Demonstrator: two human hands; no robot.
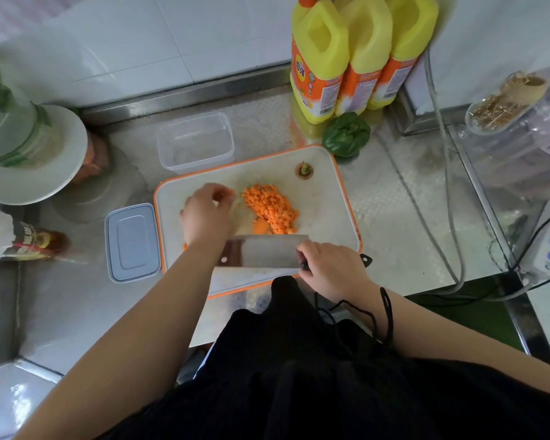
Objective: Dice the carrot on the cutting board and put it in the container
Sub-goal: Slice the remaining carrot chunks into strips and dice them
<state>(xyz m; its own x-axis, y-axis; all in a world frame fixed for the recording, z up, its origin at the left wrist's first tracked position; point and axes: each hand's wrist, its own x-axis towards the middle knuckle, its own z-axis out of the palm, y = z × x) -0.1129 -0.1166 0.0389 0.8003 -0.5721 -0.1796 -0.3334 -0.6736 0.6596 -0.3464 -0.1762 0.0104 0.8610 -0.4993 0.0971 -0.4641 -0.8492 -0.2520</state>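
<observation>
Right hand (329, 269) fingers wrapped round cleaver (261, 250) handle, left hand (207, 211) fingers loosely curled beside diced carrot (270, 208), empty container (196, 141) beyond them

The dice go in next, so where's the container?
In the head view the empty container stands on the counter just beyond the cutting board's far-left corner, left of the green pepper; its lid lies left of the board.

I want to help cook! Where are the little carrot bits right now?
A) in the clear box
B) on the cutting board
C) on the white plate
B: the diced carrot lies in a heap on the cutting board; the clear container behind it holds none.
</observation>
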